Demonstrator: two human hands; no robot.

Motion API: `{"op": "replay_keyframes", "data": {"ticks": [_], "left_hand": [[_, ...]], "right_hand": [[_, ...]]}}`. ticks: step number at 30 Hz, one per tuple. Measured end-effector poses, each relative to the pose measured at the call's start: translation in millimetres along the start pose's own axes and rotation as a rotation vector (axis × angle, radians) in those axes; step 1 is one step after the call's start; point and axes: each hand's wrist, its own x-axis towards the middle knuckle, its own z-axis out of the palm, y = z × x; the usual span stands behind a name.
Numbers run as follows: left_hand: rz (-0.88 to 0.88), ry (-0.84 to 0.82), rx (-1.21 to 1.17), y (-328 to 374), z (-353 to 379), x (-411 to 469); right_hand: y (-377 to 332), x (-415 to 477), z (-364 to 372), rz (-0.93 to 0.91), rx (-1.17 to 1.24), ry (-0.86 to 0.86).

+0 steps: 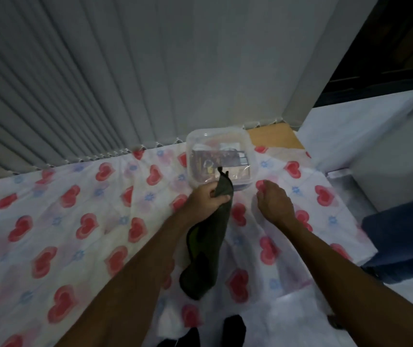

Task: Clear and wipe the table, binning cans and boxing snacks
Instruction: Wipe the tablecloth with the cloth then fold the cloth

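Observation:
A dark green cloth (206,249) hangs from my left hand (206,200), which grips its upper end just in front of the box. The cloth's lower end rests on the heart-patterned tablecloth (75,221). A clear plastic box (219,156) with snack packets inside stands at the table's far side, against the wall. My right hand (274,202) hovers over the tablecloth to the right of the cloth, fingers loosely curled, holding nothing.
Vertical blinds (62,96) and a grey wall back the table. A bare wooden corner (274,139) shows at the far right. A dark blue seat or fabric (403,236) lies right of the table. My dark-socked feet (234,328) show below.

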Motion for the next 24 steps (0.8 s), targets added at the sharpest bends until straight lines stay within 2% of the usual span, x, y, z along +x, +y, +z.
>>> {"op": "replay_keyframes", "data": {"ticks": [4, 7, 10, 16, 24], "left_hand": [[-0.027, -0.071, -0.019, 17, 41, 41], [-0.08, -0.133, 0.009, 19, 56, 60], [-0.125, -0.131, 0.022, 17, 62, 70], [-0.173, -0.167, -0.099, 17, 57, 88], [-0.151, -0.228, -0.131, 30, 69, 102]], "right_hand": [[35, 57, -6, 0.001, -0.114, -0.052], [50, 98, -3, -0.077, -0.196, -0.155], [60, 133, 3, -0.081, -0.271, -0.239], [72, 175, 2, -0.117, -0.258, -0.233], [89, 217, -10, -0.123, -0.274, -0.226]]}}
